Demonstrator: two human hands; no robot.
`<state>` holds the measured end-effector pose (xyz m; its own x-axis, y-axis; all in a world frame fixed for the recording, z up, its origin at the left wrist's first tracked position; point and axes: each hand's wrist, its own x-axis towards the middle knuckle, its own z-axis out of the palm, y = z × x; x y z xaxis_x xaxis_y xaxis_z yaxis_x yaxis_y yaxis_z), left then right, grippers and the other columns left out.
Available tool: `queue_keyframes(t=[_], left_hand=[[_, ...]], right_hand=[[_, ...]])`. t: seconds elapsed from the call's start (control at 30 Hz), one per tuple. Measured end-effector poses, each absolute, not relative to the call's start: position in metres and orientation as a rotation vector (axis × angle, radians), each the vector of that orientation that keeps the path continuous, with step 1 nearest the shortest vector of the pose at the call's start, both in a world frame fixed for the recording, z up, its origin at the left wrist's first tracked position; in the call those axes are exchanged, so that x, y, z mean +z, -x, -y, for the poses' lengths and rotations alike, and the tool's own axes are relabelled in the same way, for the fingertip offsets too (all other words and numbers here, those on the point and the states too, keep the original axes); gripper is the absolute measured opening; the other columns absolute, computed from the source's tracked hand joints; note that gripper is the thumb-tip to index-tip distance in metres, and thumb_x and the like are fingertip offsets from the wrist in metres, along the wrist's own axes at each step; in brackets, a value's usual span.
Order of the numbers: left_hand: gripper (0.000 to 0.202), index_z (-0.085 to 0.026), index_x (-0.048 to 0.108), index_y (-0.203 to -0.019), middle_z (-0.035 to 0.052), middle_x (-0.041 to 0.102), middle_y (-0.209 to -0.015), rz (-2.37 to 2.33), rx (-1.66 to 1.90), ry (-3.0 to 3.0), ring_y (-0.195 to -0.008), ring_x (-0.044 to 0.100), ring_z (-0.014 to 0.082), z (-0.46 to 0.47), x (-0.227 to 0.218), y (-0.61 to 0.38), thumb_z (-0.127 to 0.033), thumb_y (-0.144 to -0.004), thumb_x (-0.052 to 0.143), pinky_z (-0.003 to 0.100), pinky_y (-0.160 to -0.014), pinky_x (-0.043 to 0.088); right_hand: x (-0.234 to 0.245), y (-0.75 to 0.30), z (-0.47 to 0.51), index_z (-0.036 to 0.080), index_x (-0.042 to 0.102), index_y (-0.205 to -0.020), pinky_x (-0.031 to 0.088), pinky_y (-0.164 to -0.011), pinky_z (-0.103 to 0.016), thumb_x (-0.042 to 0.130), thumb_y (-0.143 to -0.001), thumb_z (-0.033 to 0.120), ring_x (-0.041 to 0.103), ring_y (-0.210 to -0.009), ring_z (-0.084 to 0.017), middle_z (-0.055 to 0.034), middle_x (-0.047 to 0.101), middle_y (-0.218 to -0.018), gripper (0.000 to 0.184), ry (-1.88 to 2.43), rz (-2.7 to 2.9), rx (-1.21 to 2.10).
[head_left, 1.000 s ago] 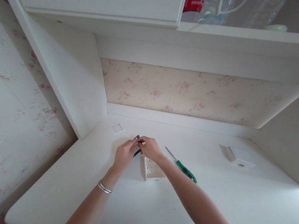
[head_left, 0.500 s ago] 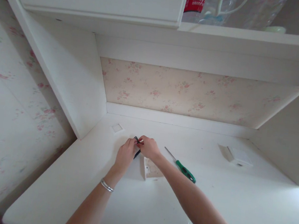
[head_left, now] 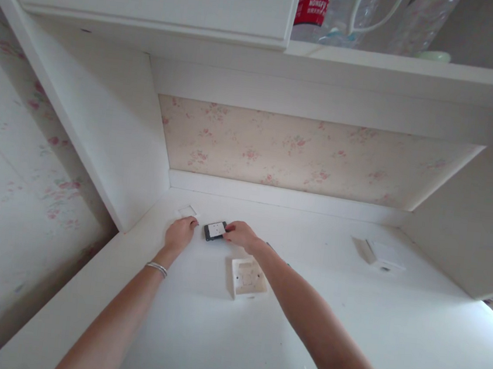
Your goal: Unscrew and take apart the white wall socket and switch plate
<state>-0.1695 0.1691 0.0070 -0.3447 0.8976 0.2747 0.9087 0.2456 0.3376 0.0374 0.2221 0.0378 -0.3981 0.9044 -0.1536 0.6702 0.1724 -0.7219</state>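
My right hand [head_left: 242, 236] grips the right end of a wall socket [head_left: 216, 229] with a white face and a dark frame. The socket faces up, just above or on the white desk; I cannot tell which. To its left, my left hand [head_left: 181, 231] is closed, fingertips pinched together beside a thin white square frame [head_left: 188, 209]. A tiny dark spot shows at those fingertips, too small to name. Nearer to me lies an open white socket back box [head_left: 249, 279], partly covered by my right forearm. The same forearm hides most of a screwdriver.
On the right of the white desk [head_left: 196, 332] sits another white box-shaped fitting [head_left: 384, 256]. Cabinet panels rise at both sides. Overhead, a shelf [head_left: 395, 62] holds plastic bottles with a red label [head_left: 313, 2] and a white cable.
My hands have moved apart. The left went left toward the square frame; the right now holds the socket with its white face turned up. The view has shifted slightly.
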Motion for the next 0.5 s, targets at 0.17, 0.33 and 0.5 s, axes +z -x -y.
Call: queue_keyframes(t=[0.17,0.33,0.5], left_hand=[[0.024,-0.022,0.069,-0.098,0.0091,0.068,-0.105,2.414,-0.71,1.834,-0.091,0.064,0.0229,-0.188,0.003,0.189,-0.027,-0.089,0.047,0.03,-0.077,0.047],[0.03,-0.022,0.065,-0.111,0.0077,0.062,-0.117,2.381,-0.769,1.839,-0.099,0.061,0.0207,-0.194,-0.002,0.197,-0.026,-0.091,0.043,0.03,-0.087,0.046],[0.035,-0.021,0.06,-0.12,0.0082,0.053,-0.127,2.344,-0.835,1.795,-0.098,0.062,0.0206,-0.177,0.005,0.196,-0.025,-0.091,0.04,0.032,-0.089,0.047]], right_hand=[[0.041,-0.016,-0.231,0.019,0.069,-0.097,0.046,-0.064,-0.021,0.064,-0.071,0.021,0.065,-0.085,-0.018,-0.0041,0.071,-0.086,0.026,1.485,2.14,1.011],[0.046,-0.015,-0.236,0.018,0.058,-0.122,0.047,-0.079,-0.023,0.064,-0.071,0.02,0.062,-0.099,-0.018,-0.0091,0.063,-0.119,0.052,1.409,2.187,0.94],[0.055,-0.07,-0.235,0.023,0.061,-0.114,0.045,-0.082,-0.024,0.059,-0.078,0.023,0.062,-0.091,-0.013,-0.002,0.065,-0.114,0.037,1.375,2.253,0.835]])
